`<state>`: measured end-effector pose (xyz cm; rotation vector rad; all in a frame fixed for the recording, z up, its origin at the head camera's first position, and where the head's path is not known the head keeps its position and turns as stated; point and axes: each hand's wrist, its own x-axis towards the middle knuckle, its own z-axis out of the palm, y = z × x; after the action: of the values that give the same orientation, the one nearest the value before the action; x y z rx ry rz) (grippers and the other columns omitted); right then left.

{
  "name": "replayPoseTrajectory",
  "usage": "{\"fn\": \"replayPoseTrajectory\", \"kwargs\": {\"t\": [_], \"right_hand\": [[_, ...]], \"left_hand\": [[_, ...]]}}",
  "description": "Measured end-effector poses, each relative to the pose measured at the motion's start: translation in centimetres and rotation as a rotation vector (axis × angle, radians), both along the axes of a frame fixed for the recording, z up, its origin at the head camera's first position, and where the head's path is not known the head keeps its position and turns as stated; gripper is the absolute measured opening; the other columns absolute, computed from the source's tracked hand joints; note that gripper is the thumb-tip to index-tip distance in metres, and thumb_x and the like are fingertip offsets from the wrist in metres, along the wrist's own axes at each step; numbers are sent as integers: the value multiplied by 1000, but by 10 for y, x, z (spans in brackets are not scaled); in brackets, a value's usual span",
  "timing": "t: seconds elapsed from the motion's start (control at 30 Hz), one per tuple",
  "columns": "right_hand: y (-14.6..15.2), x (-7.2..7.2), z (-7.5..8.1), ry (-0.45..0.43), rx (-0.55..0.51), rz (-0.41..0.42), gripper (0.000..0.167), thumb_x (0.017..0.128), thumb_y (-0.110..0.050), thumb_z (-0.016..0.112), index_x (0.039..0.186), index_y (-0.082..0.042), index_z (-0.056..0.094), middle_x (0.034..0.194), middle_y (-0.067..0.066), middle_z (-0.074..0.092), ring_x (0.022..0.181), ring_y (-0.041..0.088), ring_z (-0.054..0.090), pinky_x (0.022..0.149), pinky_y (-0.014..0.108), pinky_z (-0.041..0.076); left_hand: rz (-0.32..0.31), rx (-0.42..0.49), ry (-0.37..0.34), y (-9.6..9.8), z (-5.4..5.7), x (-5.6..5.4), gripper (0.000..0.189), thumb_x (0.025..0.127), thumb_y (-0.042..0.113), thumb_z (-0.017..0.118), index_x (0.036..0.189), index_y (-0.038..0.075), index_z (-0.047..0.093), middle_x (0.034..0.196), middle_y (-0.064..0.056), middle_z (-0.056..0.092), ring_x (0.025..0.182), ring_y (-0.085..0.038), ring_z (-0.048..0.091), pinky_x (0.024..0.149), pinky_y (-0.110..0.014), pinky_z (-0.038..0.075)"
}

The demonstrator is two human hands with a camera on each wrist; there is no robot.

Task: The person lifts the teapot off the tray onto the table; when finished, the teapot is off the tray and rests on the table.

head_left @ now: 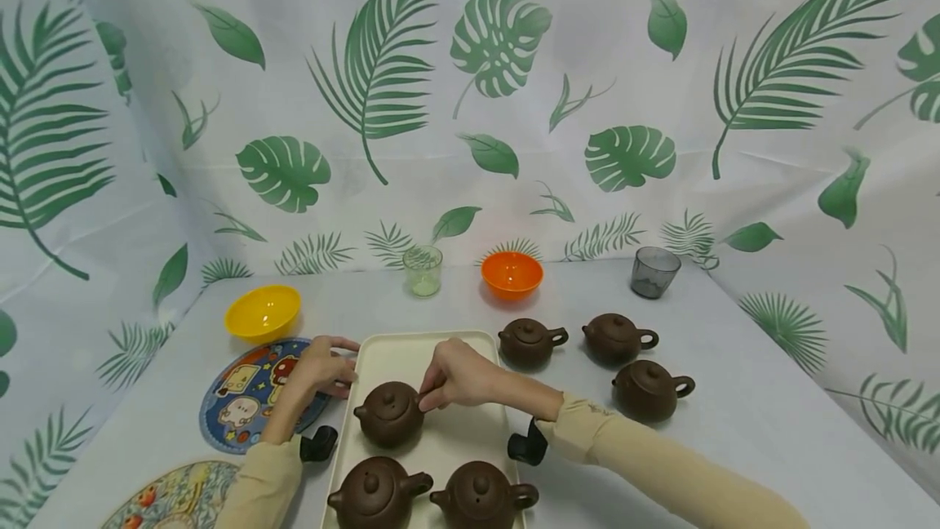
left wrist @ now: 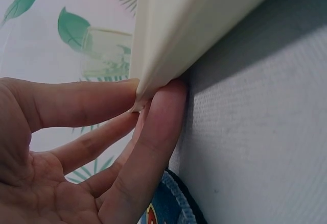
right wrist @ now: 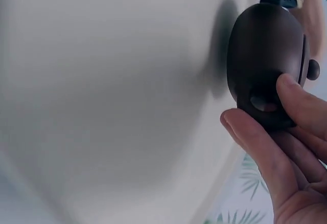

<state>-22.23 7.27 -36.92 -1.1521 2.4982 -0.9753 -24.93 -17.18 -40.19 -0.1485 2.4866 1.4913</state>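
Pinching a brown teapot by its handle in my right hand, I grip a cream tray with my left hand, two more teapots aboard.

My sleeves are beige, wrist cams black. Teapots: all six plain dark brown. Tray cream. I've got a yellow bowl, orange bowl, clear green cup, smoky grey cup. Blue mat: cartoon print. Floral mat: multicolour, red fruit. Table pale grey-white. Backdrop white, green leaf print.
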Motion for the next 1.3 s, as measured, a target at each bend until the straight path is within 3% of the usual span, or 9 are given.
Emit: {"fn": "replayPoseTrajectory", "kwargs": {"t": [0.2,0.57,0.77,1.0,1.3], "right_hand": [[36,1,7,-60,-55,-33,9,78,-6,76,84,1,77,74,5,73,60,3,67,56,19,54],[123,2,14,-13,-102,-99,12,79,-4,74,90,2,77,77,5,74,67,9,69,60,24,57],[161,4,11,1,-72,-157,11,79,-6,75,88,-1,78,75,0,74,65,5,65,57,24,56],[185,6,-1,19,-51,-169,12,76,-6,77,86,1,77,75,2,73,65,2,64,54,23,54],[189,5,-5,13,-24,-199,14,75,-7,79,86,1,77,81,5,74,71,1,63,55,22,54]], "left_hand": [[3,-8,-5,3,-1,-2,47,76,-9,62,122,-9,55,93,-23,64,62,-21,64,57,-35,59],[2,-16,-2,3,0,-2,48,75,-8,62,123,-9,55,95,-23,64,67,-23,65,57,-35,59],[0,-15,-4,3,2,-2,48,76,-9,62,123,-9,55,95,-23,64,65,-22,65,58,-35,59],[-1,-4,3,2,0,0,47,76,-9,62,122,-9,56,94,-23,64,65,-22,65,58,-36,59],[11,1,33,0,-3,1,46,76,-9,62,121,-9,57,89,-21,65,64,-22,65,56,-36,59]]}}
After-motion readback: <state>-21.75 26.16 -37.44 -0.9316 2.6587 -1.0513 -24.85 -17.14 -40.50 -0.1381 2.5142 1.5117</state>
